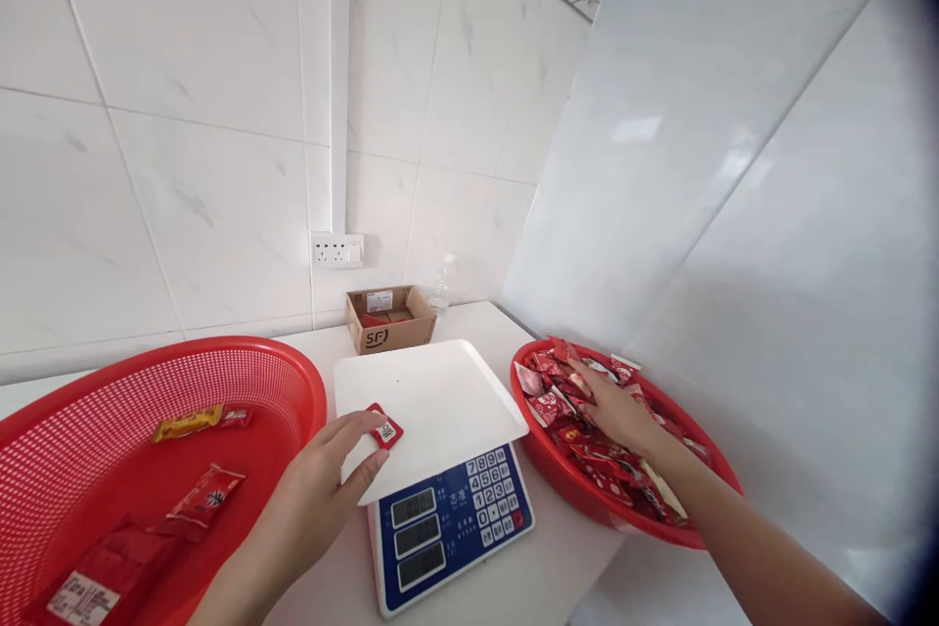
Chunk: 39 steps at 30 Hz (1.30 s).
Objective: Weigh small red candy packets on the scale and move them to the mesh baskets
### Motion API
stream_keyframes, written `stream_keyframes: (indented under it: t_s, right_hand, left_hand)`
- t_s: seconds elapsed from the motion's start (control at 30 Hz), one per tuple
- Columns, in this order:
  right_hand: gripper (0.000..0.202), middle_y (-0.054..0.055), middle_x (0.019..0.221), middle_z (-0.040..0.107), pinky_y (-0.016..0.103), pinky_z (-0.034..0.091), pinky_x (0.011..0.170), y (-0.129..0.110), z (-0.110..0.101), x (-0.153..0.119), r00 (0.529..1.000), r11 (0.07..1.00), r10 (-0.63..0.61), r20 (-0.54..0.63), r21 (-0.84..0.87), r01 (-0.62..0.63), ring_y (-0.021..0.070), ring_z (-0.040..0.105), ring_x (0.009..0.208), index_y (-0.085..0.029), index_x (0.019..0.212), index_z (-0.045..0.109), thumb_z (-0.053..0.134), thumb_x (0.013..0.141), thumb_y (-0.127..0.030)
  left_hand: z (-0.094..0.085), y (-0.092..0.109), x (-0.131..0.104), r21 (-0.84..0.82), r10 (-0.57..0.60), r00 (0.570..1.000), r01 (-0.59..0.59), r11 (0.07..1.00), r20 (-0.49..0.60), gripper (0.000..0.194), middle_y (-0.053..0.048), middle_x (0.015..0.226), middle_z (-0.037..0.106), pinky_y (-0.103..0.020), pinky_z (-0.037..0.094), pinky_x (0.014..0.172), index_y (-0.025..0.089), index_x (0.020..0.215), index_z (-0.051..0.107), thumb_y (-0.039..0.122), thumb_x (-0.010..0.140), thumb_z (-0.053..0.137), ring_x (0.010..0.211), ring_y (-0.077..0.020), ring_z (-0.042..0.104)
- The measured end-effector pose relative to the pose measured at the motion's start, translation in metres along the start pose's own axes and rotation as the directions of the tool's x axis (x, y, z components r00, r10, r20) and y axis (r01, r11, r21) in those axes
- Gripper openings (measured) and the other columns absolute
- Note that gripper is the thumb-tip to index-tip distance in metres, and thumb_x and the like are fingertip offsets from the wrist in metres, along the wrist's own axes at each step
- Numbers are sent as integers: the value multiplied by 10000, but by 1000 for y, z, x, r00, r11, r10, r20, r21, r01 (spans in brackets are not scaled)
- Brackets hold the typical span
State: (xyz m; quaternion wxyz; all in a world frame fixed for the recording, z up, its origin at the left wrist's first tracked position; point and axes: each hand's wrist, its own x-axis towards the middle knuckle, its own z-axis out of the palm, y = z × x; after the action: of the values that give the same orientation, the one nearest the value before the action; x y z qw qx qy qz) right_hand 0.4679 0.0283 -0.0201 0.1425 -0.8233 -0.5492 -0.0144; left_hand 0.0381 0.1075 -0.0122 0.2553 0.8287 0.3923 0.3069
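Observation:
Over the white weighing pan [440, 391] of the digital scale, my left hand [323, 474] has a small red packet [386, 428] with a white label between thumb and index finger. Whether the packet touches the pan is unclear. My right hand [612, 411] is in the red basin [543, 469] on the right, among a heap of red wrapped snacks [602, 465]. Its fingers curl over a red snack packet [563, 350] at the heap's far side; the fingertips are partly hidden.
A red mesh basket [293, 381] on the left holds several red packets and a yellow one [189, 424]. The scale's blue keypad panel [455, 518] faces me. Behind stand a cardboard box [396, 335] and a clear bottle [442, 286], near the tiled wall.

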Motion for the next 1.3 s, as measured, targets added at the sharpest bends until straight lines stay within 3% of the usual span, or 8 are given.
stream_keyframes:
  t_s: [0.23, 0.4, 0.5, 0.57, 0.73, 0.97, 1.13, 1.3]
  right_hand:
    - [563, 122, 1373, 518, 443, 372, 1030, -2, -28, 4, 999, 999, 43, -33, 2, -43, 269, 482, 1254, -168, 1388, 392, 374, 826, -146]
    - [477, 46, 1283, 607, 382, 437, 967, -17, -18, -9, 979, 995, -88, 186, 52, 80, 253, 577, 1142, -252, 1229, 586, 506, 762, -195]
    - [670, 67, 1466, 413, 367, 477, 894, -29, 0, -14, 950, 995, -103, 294, 42, 95, 262, 599, 1107, -257, 1349, 484, 569, 690, -171]
    - [656, 101, 1500, 343, 374, 469, 891, -35, 9, -13, 962, 998, -67, 265, -3, 70, 266, 595, 1108, -235, 1338, 492, 549, 692, -138]
    - [311, 109, 1263, 585, 385, 434, 937, -32, 6, 1, 983, 998, -66, 169, -10, 69, 259, 590, 1102, -202, 1087, 646, 496, 817, -234]
    - [416, 141, 1269, 594, 429, 369, 1023, -18, -30, 8, 1000, 1000, 12, 3, 29, -12, 293, 512, 1209, -155, 1199, 584, 455, 856, -353]
    - [439, 71, 1132, 686, 392, 482, 909, -66, -43, -4, 998, 903, 62, 12, 426, -62, 274, 621, 1063, -221, 1188, 595, 495, 842, -471]
    - [470, 77, 931, 725, 335, 554, 656, -142, -17, -16, 913, 606, -100, 394, 752, -258, 234, 684, 794, -203, 1098, 624, 662, 735, -498]
  left_hand:
    - [-4, 5, 0, -10, 18, 999, -18, 1000, 31, 289, -23, 1177, 653, -336, 537, 848, 291, 1123, 616, 396, 909, 452, 1077, -226, 617]
    - [-4, 4, -2, -5, 11, 999, -10, 1000, 53, 306, -28, 1225, 629, -353, 519, 890, 295, 1157, 597, 409, 915, 448, 1126, -231, 591]
    - [-2, 3, -3, 2, -6, 996, 6, 1000, 85, 311, -19, 1243, 618, -357, 518, 889, 315, 1179, 583, 412, 923, 435, 1133, -228, 587]
    - [-1, 4, -3, 9, -17, 995, 16, 1000, 99, 310, -15, 1246, 617, -358, 519, 886, 322, 1181, 583, 411, 922, 438, 1129, -229, 591]
    - [-1, 5, -4, 10, 12, 994, -13, 1000, 105, 314, -14, 1248, 619, -359, 496, 922, 322, 1191, 582, 400, 915, 454, 1153, -228, 578]
    - [1, 3, -3, -22, -3, 993, 5, 1000, 118, 329, -36, 1251, 613, -375, 498, 912, 309, 1203, 580, 406, 919, 446, 1151, -250, 575]
    - [-2, 7, -3, -39, -4, 992, 9, 999, 126, 321, -34, 1238, 616, -377, 500, 896, 311, 1212, 561, 376, 920, 445, 1105, -239, 596]
    - [-5, 10, -5, -9, 1, 994, 0, 1000, 106, 339, -56, 1273, 588, -383, 479, 922, 278, 1237, 537, 349, 913, 468, 1144, -245, 569]
